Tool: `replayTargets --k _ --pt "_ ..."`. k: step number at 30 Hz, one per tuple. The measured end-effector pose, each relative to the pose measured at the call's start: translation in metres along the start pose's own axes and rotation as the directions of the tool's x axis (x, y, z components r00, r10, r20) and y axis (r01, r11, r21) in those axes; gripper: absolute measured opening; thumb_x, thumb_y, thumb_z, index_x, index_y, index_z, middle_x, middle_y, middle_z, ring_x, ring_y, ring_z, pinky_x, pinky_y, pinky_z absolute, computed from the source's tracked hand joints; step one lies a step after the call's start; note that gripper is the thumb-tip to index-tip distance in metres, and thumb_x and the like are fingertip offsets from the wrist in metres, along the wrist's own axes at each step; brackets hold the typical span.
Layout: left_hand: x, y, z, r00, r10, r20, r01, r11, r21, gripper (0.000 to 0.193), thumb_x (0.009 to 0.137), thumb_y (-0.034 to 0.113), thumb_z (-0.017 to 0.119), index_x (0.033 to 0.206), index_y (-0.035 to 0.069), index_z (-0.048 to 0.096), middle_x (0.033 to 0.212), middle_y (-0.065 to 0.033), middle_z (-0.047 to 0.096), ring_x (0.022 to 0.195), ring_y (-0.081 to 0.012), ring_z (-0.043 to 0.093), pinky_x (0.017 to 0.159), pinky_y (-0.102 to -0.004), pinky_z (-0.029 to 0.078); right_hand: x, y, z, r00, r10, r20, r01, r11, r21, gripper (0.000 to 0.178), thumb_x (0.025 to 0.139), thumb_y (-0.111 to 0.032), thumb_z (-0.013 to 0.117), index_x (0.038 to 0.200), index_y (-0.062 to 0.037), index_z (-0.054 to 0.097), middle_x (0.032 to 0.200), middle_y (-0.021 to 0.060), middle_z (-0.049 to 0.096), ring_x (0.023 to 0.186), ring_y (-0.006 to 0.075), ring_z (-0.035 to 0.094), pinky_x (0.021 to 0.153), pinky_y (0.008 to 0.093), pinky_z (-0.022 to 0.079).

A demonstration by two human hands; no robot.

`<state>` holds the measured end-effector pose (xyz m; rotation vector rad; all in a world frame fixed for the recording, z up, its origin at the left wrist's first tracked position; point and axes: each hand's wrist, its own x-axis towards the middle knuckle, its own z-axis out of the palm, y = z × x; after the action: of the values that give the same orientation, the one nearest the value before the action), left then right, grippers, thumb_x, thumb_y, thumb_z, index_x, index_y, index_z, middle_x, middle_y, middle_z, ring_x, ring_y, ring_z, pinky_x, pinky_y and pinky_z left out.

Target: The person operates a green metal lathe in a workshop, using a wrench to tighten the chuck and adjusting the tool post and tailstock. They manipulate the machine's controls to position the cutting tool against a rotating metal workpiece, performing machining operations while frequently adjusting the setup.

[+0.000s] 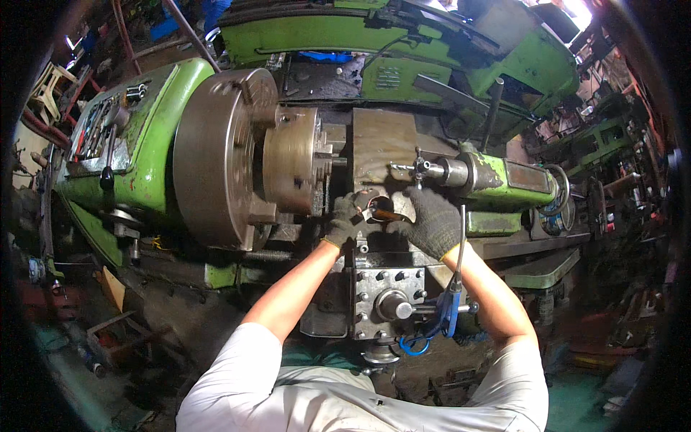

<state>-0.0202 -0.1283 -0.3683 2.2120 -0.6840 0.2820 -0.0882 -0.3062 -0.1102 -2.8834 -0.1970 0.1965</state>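
Note:
Both hands wear dark knitted work gloves and meet over the carriage of a green lathe. My left hand (pixel 342 220) is closed at a small shiny metal piece (pixel 368 214); its kind does not show. Close by on the right, my right hand (pixel 434 222) has its fingers curled round a dark, hollow round part (pixel 386 209) with a brownish sheen. The fingers hide much of it. Just left of the hands is the lathe chuck (pixel 291 160), with a drill bit (pixel 400 167) in the tailstock (pixel 497 176) on the right.
Nearest me stands a square tool post (pixel 389 302) with a lever. A blue air gun (pixel 448 311) hangs beside it, its long nozzle near my right wrist. Small tools lie on the headstock (pixel 162 129). Another green machine (pixel 389 68) stands behind.

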Motion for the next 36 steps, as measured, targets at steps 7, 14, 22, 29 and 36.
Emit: replayTargets --k 7,14,22,29,36 --pt "0.018 0.043 -0.025 0.979 0.157 -0.128 -0.148 0.986 0.080 0.048 0.087 0.019 0.059 0.134 0.016 0.062 0.136 -0.0094 0.061 0.119 -0.0338 0.059 0.099 -0.0426 0.048 0.002 0.028 0.025 0.966 -0.212 -0.146 0.215 0.977 0.002 0.021 0.089 -0.014 0.067 0.109 -0.0122 0.071 0.099 0.0161 0.069 0.095 0.0377 0.066 0.080 0.0474 0.052" --pt "0.015 -0.012 0.009 0.994 -0.107 -0.006 0.102 0.963 -0.248 0.047 0.087 0.014 0.059 0.134 0.016 0.061 0.123 -0.0093 0.068 0.108 -0.0324 0.065 0.094 -0.0432 0.051 0.025 0.015 0.013 0.867 -0.498 0.014 0.490 0.847 -0.205 0.029 0.083 -0.007 0.063 0.107 -0.0191 0.074 0.085 0.0148 0.062 0.083 0.0363 0.065 0.071 0.0479 0.052" --pt "0.042 0.052 -0.056 0.976 -0.060 0.210 0.061 0.998 0.002 0.061 0.071 0.023 0.080 0.129 0.017 0.061 0.106 -0.0135 0.073 0.094 -0.0376 0.070 0.077 -0.0491 0.054 0.011 0.023 0.002 0.896 -0.395 -0.202 0.357 0.912 -0.203 0.028 0.083 -0.008 0.066 0.111 -0.0081 0.068 0.096 0.0162 0.064 0.093 0.0366 0.063 0.077 0.0466 0.051" --pt "0.054 0.057 -0.059 0.983 -0.134 0.124 0.138 0.990 -0.025 0.062 0.071 0.028 0.080 0.128 0.013 0.061 0.116 -0.0167 0.070 0.105 -0.0379 0.068 0.086 -0.0482 0.054 0.011 0.035 0.014 0.879 -0.205 -0.430 0.246 0.968 0.041 0.025 0.086 -0.002 0.066 0.111 -0.0036 0.066 0.102 0.0203 0.070 0.096 0.0408 0.067 0.085 0.0459 0.055" --pt "0.063 0.064 -0.064 0.972 -0.195 0.134 0.203 0.978 -0.054 0.067 0.072 0.039 0.084 0.129 0.016 0.058 0.105 -0.0168 0.072 0.094 -0.0392 0.071 0.078 -0.0479 0.057 0.017 0.056 0.022 0.891 -0.027 -0.453 0.221 0.898 0.381 0.021 0.096 -0.008 0.060 0.113 0.0004 0.069 0.094 0.0097 0.073 0.086 0.0178 0.069 0.076 0.0321 0.055"
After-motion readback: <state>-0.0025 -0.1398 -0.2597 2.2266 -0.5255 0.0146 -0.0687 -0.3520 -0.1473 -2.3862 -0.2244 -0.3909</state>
